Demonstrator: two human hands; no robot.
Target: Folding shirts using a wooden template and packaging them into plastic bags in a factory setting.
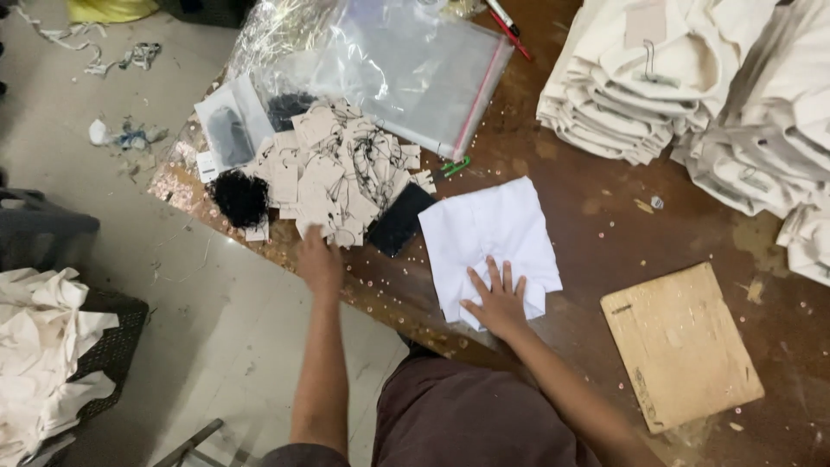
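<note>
Two bare hands over a brown worktable [605, 225] speckled with small pale dots. Right hand [496, 303] flat and fully open, fingers spread, palm pressed down on the near edge of a folded white garment [493, 229], gripping nothing, only resting on the cloth. Left hand [318, 259] stretched out to the near edge of a loose heap of beige paper hang tags [333, 173] with thin black strings, fingers pointing into the heap and touching the nearest tags; whether closed on a tag or merely laid on it, impossible to tell from this angle. Folded white garment lying near the table's front edge, between the tag heap and a worn rectangular wooden board [679, 346], apart from both. Just beside the garment's upper left corner, a flat black rectangular piece [399, 220], touching the tags. Left of the heap, a bundle of black string [239, 197] and a small clear packet [226, 125] with dark contents. Beyond the tags, a large clear plastic bag [415, 65] with a red strip along one edge. At the far right, tall stacks of folded cream fabric [640, 78]. Down on the floor at left, a dark basket [112, 342] heaped with pale cloth.
</note>
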